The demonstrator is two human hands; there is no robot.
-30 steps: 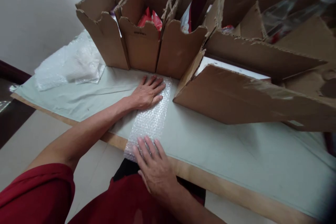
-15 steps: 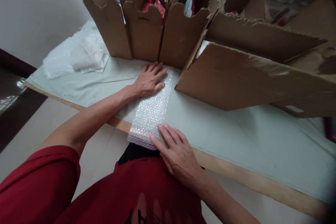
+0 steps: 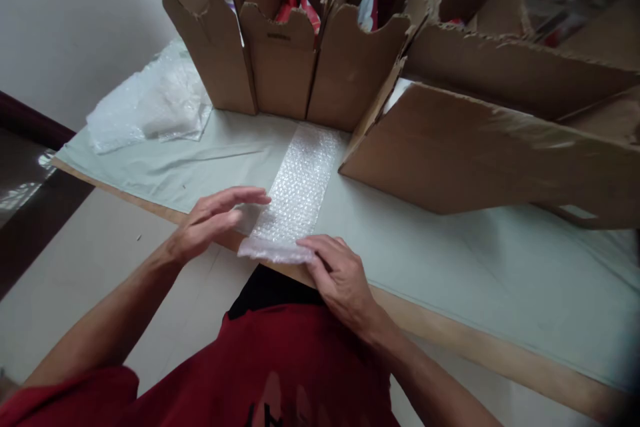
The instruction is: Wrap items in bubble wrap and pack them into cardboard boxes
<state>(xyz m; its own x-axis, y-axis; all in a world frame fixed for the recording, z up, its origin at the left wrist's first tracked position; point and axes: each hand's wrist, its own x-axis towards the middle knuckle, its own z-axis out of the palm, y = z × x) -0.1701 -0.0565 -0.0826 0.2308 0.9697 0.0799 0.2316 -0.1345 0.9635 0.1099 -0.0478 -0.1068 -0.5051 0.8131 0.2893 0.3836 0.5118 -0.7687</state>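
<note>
A long strip of bubble wrap (image 3: 303, 180) lies on the pale cloth, running from the cardboard boxes to the table's front edge. Its near end is lifted and folded up at the edge. My right hand (image 3: 343, 280) pinches the right corner of that end between thumb and fingers. My left hand (image 3: 215, 217) hovers at the left side of the strip, thumb and fingers apart, with nothing in it. Whether its fingertips touch the wrap I cannot tell.
Several open cardboard boxes (image 3: 370, 73) stand along the back, with red packets (image 3: 299, 10) in one. More bubble wrap (image 3: 150, 103) is heaped at the back left. A pale green cloth (image 3: 425, 253) covers the table, which has a wooden front edge (image 3: 450, 340).
My left hand has left the far part of the strip and come back toward the near end. My right hand has closed on the near corner, and that end is now folded up.
</note>
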